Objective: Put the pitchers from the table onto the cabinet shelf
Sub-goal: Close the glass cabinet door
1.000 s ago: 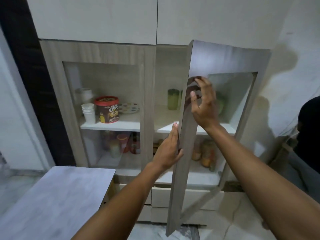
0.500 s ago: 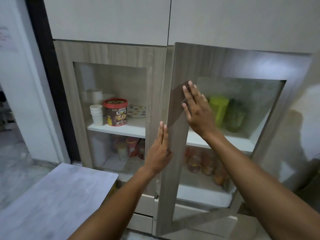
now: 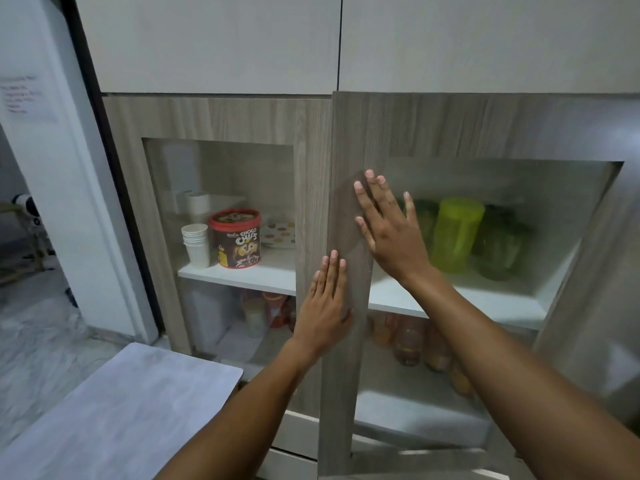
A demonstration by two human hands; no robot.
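Against the right-hand cabinet door (image 3: 349, 140), both palms lie flat and open, grasping nothing: the left hand (image 3: 325, 306) presses the wooden stile at about 6 o'clock from the right hand (image 3: 388, 230), whose fingers (image 3: 372, 188) spread across the edge of the frame and onto the glass pane (image 3: 519, 188). A second ago this door stood swung well out, its edge pinched by the right hand; half a second ago it had come most of the way round; now it sits nearly flush with the left door (image 3: 214, 116), with only a slight lip showing along the seam. Behind the glass, at roughly 3 o'clock from the right hand, a yellow-green pitcher (image 3: 457, 233) stands on the upper shelf (image 3: 467, 299), with darker green vessels on either side of it, blurred by the pane, so their exact kind is hard to tell. At 7 o'clock in the view, the grey table (image 3: 121, 410) shows a bare top in the part that is visible. Judging from that, the pitchers appear to be already on the shelf, and closing the door looks like the finishing step. One last even push near the seam should seat it fully.
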